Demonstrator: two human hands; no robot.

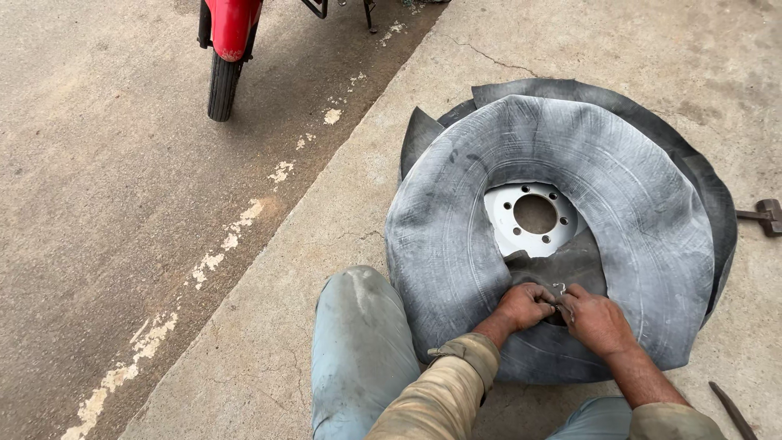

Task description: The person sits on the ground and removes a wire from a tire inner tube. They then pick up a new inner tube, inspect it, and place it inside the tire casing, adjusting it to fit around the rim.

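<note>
Your left hand and right hand meet at the inner edge of the big grey inner tube, on the side nearest you, with fingers curled together around a small metal valve piece that pokes up between them. Both hands are closed in a pinch on that spot; how firmly each one clamps it is hidden by the knuckles. The inner tube lies flat on the concrete floor, draped loosely in a wide ring. Inside the tube's opening sits a white wheel rim with a round centre hole and a circle of bolt holes, and a dark rubber flap lies between the rim and your hands. Under the tube, a black tyre shows along the far and right edges. Just left of the tube your knee in pale, dusty trousers rests on the concrete. Right of the tube, a hammer head lies at the frame's edge, and a thin dark bar lies near your right forearm. Well beyond the tube, to the upper left, stands a red motorcycle's wheel on darker pavement.
</note>
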